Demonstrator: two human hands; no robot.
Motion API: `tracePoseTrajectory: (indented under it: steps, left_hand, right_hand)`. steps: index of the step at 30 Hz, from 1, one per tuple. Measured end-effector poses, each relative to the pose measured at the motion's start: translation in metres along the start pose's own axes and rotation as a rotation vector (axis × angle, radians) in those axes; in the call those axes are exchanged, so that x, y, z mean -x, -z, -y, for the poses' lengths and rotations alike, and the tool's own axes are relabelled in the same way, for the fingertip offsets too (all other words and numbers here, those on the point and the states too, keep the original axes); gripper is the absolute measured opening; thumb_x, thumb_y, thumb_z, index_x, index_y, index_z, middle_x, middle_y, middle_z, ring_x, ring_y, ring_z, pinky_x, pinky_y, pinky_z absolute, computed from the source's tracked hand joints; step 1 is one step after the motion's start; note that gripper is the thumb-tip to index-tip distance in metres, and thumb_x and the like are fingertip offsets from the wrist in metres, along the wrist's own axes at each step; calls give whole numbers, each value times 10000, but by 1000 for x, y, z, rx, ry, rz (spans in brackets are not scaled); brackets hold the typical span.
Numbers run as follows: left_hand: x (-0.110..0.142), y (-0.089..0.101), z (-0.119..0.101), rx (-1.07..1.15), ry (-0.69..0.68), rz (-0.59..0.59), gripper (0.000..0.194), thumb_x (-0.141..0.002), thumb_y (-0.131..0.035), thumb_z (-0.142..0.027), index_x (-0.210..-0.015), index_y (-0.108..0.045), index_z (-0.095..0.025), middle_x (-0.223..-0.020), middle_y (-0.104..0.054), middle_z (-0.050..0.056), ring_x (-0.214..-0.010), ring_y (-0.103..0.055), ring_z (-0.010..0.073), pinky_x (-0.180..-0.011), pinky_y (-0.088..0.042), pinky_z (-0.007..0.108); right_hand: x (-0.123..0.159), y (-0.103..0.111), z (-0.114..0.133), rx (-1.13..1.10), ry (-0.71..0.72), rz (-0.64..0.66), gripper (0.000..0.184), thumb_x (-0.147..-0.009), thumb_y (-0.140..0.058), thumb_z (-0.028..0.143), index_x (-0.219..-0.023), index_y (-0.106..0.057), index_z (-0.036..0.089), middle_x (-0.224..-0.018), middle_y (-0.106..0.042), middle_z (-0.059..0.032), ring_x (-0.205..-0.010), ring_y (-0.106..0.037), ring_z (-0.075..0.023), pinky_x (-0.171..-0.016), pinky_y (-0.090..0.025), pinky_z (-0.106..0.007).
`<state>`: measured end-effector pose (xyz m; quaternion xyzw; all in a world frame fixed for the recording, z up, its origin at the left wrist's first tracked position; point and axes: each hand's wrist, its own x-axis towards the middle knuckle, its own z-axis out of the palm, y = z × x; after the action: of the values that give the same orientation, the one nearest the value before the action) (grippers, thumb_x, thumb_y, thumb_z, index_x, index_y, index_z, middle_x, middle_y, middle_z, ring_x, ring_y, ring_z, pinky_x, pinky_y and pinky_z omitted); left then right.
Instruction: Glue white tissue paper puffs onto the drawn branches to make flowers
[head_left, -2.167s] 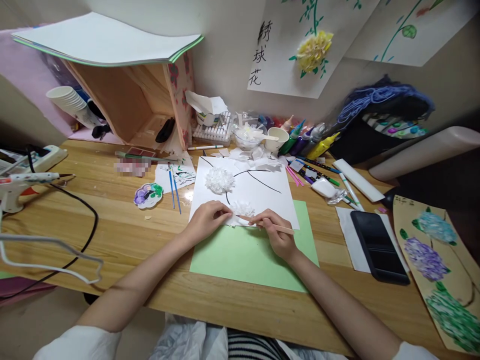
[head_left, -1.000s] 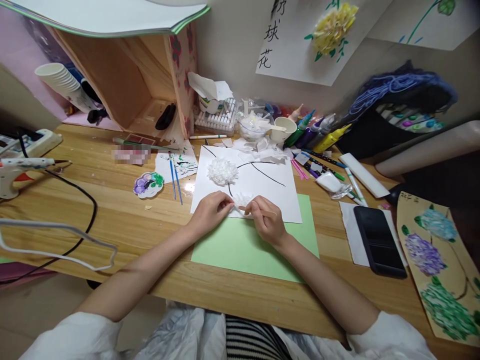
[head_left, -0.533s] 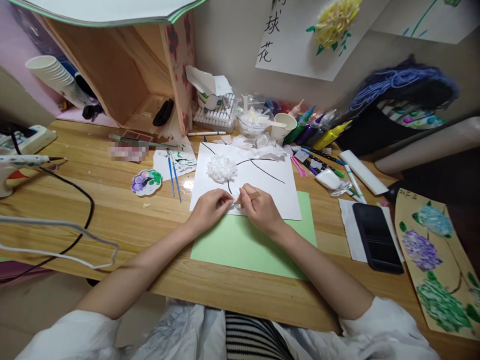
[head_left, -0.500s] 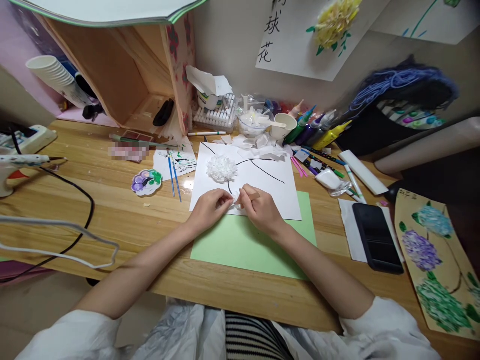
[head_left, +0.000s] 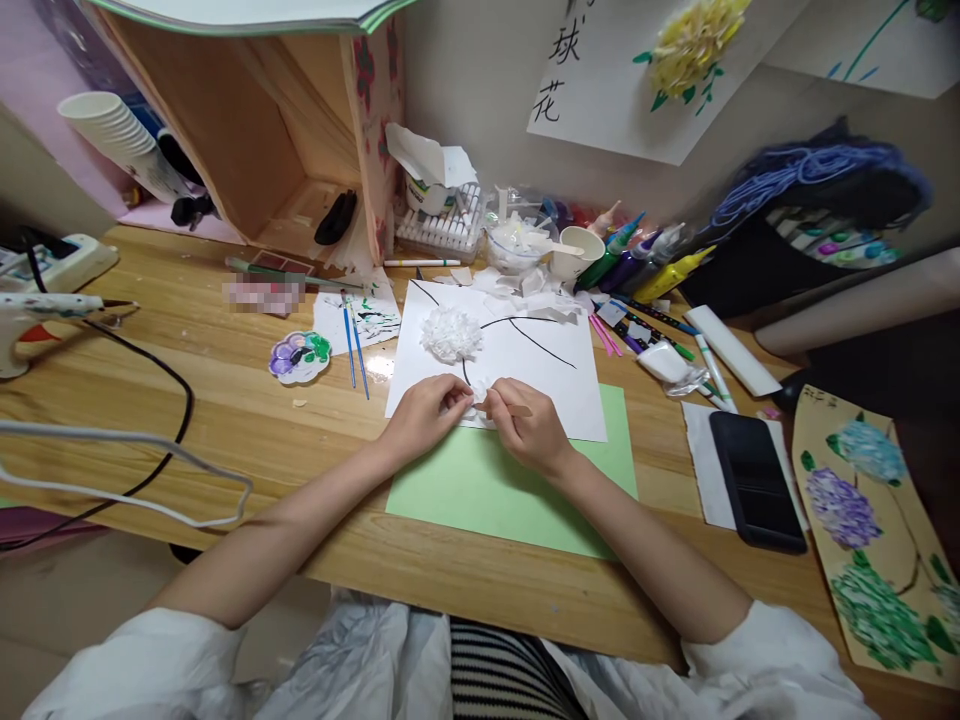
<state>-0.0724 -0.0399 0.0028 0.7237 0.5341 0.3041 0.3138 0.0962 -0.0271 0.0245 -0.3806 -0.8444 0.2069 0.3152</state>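
Observation:
My right hand [head_left: 531,425] is closed around a flat wooden craft stick [head_left: 517,410], its inner end among small white tufts [head_left: 480,392] low on the white sheet [head_left: 540,385]. Beside it, my left hand [head_left: 429,412] has its thumb and fingers pinched together at the left edge of these tufts. Whatever lies between those fingertips is too small to make out. Farther up the sheet sits a round, ruffled white flower [head_left: 451,333], with black drawn stems around it. A green sheet [head_left: 487,500] lies under the white one.
Two blue brushes [head_left: 358,350] and a paint palette [head_left: 298,357] lie to the left, with a glue gun [head_left: 45,312] beyond. Torn paper, a paper cup [head_left: 576,252] and paint bottles [head_left: 615,250] stand behind. At right are a black phone [head_left: 756,480] and a flower painting [head_left: 870,540].
The view has shifted slightly, so most things appear a little farther right. The craft stick has tilted and shows more beyond my right hand. Both hands stay at the white tufts.

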Motion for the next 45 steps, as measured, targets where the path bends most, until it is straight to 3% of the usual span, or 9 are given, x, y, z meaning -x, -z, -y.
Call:
tracePoseTrajectory:
  steps: [8,15,21,23,26,29,34,39,45]
  left_hand:
    - [-1,-1,1,-1,8,1,126,-838,-503,-276,-863,-586,-184,-760,-608,1,-705,-547,126,-659,-424,247]
    - [0,0,0,-9,4,0,119,-841,-501,-259,-863,-588,-182,-771,-617,0,-700,-544,120,-655,-415,238]
    - [-1,1,-2,-6,20,4,164,-863,-464,-292,-876,-587,-184,-796,-626,13,-738,-558,137,-664,-414,250]
    - [0,1,-1,-2,25,-1,180,-870,-451,-302,-880,-584,-182,-810,-628,20,-746,-560,142,-665,-415,254]
    - [3,2,-1,9,36,-8,205,-886,-422,-318,-895,-579,-186,-822,-628,21,-744,-561,141,-665,-414,255]
    - [0,8,-5,-11,42,-71,215,-901,-389,-319,-907,-563,-193,-793,-619,16,-705,-550,136,-652,-412,255]
    - [-45,21,-27,-243,-136,-204,154,-878,-438,-285,-927,-553,-195,-850,-580,40,-817,-529,171,-737,-419,297]
    - [-123,15,-35,-603,-239,-113,257,-747,-604,-170,-1002,-573,-160,-1014,-537,121,-971,-476,273,-782,-413,371]
    - [-176,11,-23,-612,-341,10,109,-699,-617,-107,-784,-646,-170,-951,-557,118,-941,-477,265,-792,-395,374]
  right_hand:
    - [1,1,-1,-89,-136,-32,323,-930,-327,266,-640,-459,211,-614,-573,-23,-581,-538,-151,-572,-389,-281]
    - [-3,-1,-9,-337,-330,-85,367,-939,-331,345,-639,-492,207,-583,-568,3,-535,-553,-125,-557,-415,-254]
    - [-10,4,-3,-355,-283,-40,381,-930,-354,350,-617,-506,193,-577,-549,8,-538,-538,-114,-563,-397,-253]
    - [-4,8,-3,-439,-301,-153,395,-926,-357,366,-612,-518,188,-571,-543,2,-527,-518,-112,-539,-387,-250]
    - [12,14,-13,-634,-402,-447,359,-920,-357,398,-676,-522,193,-537,-554,6,-505,-500,-117,-497,-366,-243]
    - [26,19,-33,-839,-556,-579,332,-886,-410,437,-685,-518,196,-521,-571,8,-485,-503,-114,-479,-356,-230]
    - [33,22,-57,-1087,-708,-594,338,-792,-520,503,-656,-538,194,-508,-548,11,-474,-504,-120,-464,-359,-234]
    - [32,20,-55,-1161,-674,-587,334,-793,-531,489,-649,-552,188,-511,-554,10,-479,-500,-105,-470,-349,-219]
    - [33,21,-55,-1195,-668,-587,358,-806,-509,499,-635,-553,187,-505,-546,8,-470,-492,-106,-454,-341,-218]
